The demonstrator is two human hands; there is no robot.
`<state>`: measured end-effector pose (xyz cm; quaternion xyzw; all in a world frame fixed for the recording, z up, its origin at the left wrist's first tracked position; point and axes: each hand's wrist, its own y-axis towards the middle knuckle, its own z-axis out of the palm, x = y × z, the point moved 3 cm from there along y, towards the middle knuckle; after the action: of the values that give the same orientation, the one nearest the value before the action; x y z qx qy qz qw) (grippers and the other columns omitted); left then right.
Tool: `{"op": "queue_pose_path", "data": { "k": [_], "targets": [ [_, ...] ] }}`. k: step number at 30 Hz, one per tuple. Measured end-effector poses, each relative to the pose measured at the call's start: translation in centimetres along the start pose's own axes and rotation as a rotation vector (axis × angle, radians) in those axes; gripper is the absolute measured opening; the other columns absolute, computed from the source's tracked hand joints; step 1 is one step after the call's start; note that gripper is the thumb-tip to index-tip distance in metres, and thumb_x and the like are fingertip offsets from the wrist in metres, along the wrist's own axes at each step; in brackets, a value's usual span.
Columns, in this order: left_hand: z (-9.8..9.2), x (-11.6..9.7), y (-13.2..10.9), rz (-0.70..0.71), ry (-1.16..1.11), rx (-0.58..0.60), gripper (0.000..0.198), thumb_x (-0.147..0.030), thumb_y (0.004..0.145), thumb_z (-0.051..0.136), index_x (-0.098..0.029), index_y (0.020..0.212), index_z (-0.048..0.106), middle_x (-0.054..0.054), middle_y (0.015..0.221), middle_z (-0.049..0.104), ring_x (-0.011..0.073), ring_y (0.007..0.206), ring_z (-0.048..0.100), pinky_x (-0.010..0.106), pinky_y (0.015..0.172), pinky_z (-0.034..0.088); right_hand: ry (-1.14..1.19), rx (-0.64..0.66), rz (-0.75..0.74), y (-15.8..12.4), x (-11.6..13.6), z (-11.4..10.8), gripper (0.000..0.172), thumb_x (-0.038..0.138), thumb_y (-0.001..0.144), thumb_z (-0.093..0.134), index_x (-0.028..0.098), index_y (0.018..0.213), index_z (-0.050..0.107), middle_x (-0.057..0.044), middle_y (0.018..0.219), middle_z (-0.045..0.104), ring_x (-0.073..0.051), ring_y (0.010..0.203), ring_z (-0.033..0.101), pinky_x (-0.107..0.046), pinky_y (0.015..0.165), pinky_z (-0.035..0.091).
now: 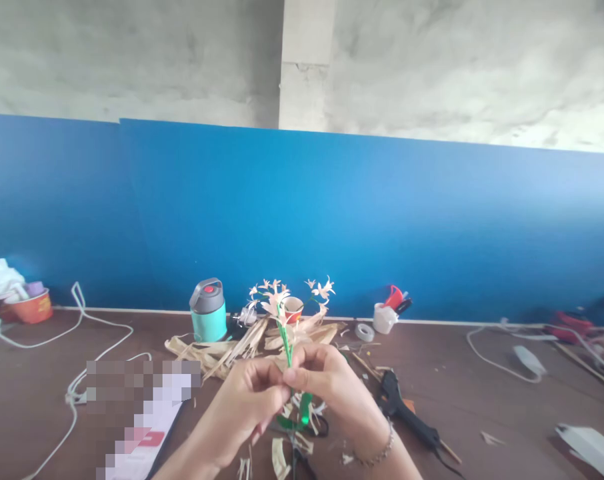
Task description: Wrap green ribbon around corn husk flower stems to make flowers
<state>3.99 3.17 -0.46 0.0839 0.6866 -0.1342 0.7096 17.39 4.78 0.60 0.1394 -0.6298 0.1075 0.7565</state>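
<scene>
Upright in front of me stands a spray of pale artificial flowers (pixel 275 303) on green-wrapped stems (pixel 286 340). My left hand (pixel 255 393) pinches the lower stems from the left. From the right, my right hand (pixel 317 373) closes thumb and fingers on the same stems, its fingertips meeting those of the left. Below the hands a roll of green tape (pixel 306 408) shows in part among pale scraps. Dried husks (pixel 212 353) lie behind the hands. A black glue gun (pixel 407 410) rests on the table to the right of my right wrist.
A teal insulated jar (pixel 209 320), a paper cup (pixel 293 308), a white tape roll (pixel 365 332) and a white cup of tools (pixel 383 319) stand along the blue partition (pixel 332 220). White cables (pixel 102 343) lie at left. A red bowl (pixel 32 307) sits far left.
</scene>
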Motion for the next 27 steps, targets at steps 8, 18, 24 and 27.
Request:
{"op": "queue_pose_path", "data": {
  "k": [8, 18, 24, 27],
  "targets": [
    [-0.3, -0.1, 0.1, 0.003, -0.205, 0.117, 0.013, -0.020, 0.063, 0.060, -0.019, 0.059, 0.048, -0.011, 0.040, 0.039, -0.0006, 0.027, 0.021, 0.014, 0.028, 0.014, 0.223, 0.222, 0.022, -0.1, -0.2, 0.4, 0.026, 0.035, 0.071, 0.074, 0.012, 0.062, 0.068, -0.002, 0.064, 0.061, -0.009, 0.059, 0.049, -0.022, 0.058, 0.035],
    [0.1, -1.4, -0.4, 0.089, 0.094, -0.068, 0.016, -0.027, 0.067, 0.061, -0.018, 0.059, 0.052, -0.009, 0.042, 0.041, 0.0027, 0.031, 0.030, 0.015, 0.031, 0.020, 0.202, 0.063, -0.015, -0.2, 0.2, 0.6, 0.022, 0.032, 0.060, 0.081, 0.014, 0.060, 0.069, 0.000, 0.059, 0.060, -0.011, 0.056, 0.051, -0.023, 0.056, 0.038],
    [-0.2, -1.5, -0.1, 0.166, 0.173, -0.160, 0.023, -0.029, 0.066, 0.061, -0.018, 0.050, 0.050, -0.008, 0.041, 0.040, 0.0059, 0.036, 0.035, 0.018, 0.035, 0.025, -0.001, -0.053, -0.048, 0.1, -0.1, 0.5, 0.034, 0.043, 0.060, 0.079, 0.014, 0.058, 0.061, 0.004, 0.053, 0.047, -0.008, 0.051, 0.036, -0.023, 0.050, 0.027],
    [-0.3, -0.8, 0.2, 0.145, 0.142, -0.153, 0.023, -0.028, 0.066, 0.060, -0.019, 0.049, 0.049, -0.008, 0.037, 0.039, 0.0062, 0.032, 0.034, 0.019, 0.034, 0.024, -0.079, -0.081, -0.096, 0.1, -0.1, 0.6, 0.031, 0.041, 0.065, 0.076, 0.015, 0.059, 0.060, 0.004, 0.053, 0.046, -0.008, 0.051, 0.035, -0.023, 0.049, 0.026]
  ]
}}
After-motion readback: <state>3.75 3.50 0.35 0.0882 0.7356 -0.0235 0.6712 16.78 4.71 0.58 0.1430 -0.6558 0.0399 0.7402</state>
